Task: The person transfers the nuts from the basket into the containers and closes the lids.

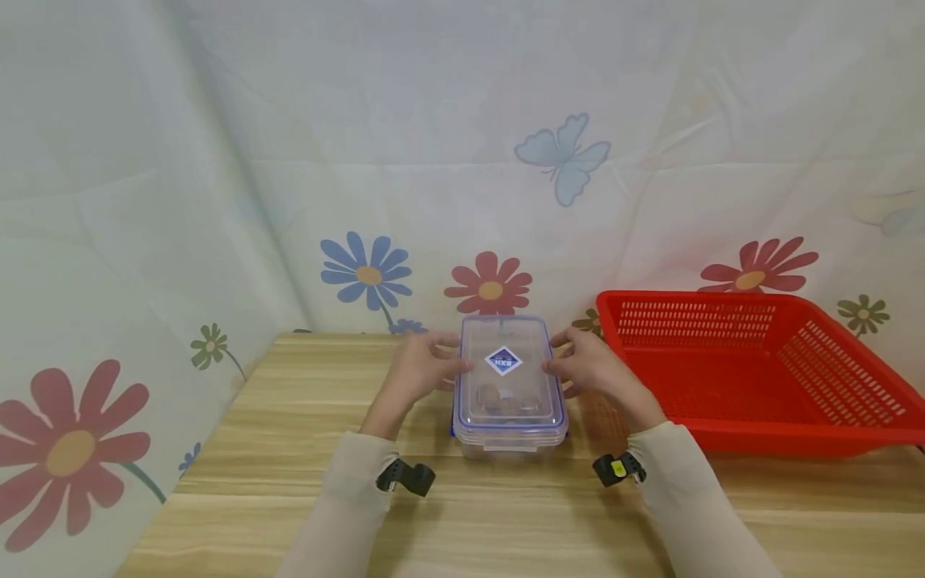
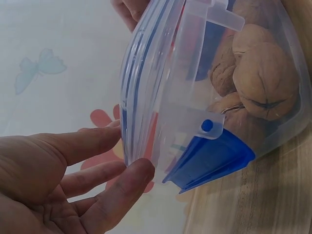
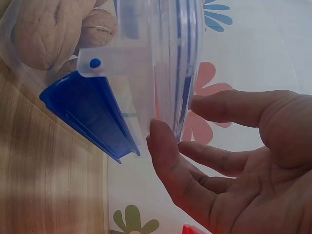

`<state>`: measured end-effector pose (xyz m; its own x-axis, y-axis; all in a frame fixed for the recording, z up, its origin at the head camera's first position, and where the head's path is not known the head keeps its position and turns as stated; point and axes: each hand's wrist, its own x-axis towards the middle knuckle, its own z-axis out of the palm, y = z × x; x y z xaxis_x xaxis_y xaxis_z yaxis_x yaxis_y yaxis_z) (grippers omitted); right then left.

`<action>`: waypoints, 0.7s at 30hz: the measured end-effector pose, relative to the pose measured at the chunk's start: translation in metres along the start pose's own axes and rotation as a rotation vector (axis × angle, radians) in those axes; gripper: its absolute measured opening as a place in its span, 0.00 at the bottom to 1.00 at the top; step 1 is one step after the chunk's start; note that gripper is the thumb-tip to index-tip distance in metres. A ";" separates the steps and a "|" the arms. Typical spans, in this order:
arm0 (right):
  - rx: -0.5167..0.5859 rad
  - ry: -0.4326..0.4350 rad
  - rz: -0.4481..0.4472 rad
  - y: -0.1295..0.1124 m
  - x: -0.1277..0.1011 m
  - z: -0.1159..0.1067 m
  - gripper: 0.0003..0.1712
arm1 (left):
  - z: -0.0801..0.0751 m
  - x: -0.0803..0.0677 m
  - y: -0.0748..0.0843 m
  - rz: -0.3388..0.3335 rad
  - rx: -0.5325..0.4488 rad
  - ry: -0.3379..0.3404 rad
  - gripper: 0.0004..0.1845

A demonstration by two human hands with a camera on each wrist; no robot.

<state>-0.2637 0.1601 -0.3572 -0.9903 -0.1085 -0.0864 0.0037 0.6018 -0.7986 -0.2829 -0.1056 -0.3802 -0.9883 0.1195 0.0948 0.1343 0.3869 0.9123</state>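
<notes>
A clear plastic food container [image 1: 509, 451] stands on the table with walnuts [image 2: 265, 80] inside. Over its top lies a clear lid [image 1: 509, 333] with a blue edge line and a blue diamond label. My left hand [image 1: 421, 369] pinches the lid's left edge, thumb on top and fingers below the rim. On the opposite edge, my right hand [image 1: 594, 368] pinches the lid in the same way. A blue clasp [image 2: 209, 161] hangs swung out from the container's side in the left wrist view, as does another blue clasp [image 3: 90, 114] in the right wrist view. Whether the lid sits fully down cannot be told.
To the right stands a large red plastic basket [image 1: 730, 437] with slotted walls, close to my right forearm. The wood-grain table [image 1: 289, 433] runs back to a flowered cloth backdrop [image 1: 433, 96].
</notes>
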 end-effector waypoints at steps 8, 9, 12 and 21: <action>-0.022 -0.007 -0.011 0.001 -0.002 0.002 0.30 | 0.001 0.000 -0.001 0.019 0.026 -0.019 0.24; -0.022 -0.006 -0.012 0.001 -0.002 0.002 0.30 | 0.000 0.000 -0.001 0.020 0.028 -0.021 0.24; -0.021 -0.006 -0.017 0.001 -0.002 0.002 0.29 | 0.000 0.000 -0.003 0.011 0.031 -0.023 0.24; -0.006 -0.020 -0.015 0.004 -0.002 0.002 0.29 | 0.002 0.002 -0.008 0.003 0.033 -0.034 0.24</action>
<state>-0.2613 0.1609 -0.3618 -0.9872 -0.1337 -0.0865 -0.0121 0.6050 -0.7962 -0.2856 -0.1064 -0.3878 -0.9850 0.1512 0.0836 0.1402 0.4164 0.8983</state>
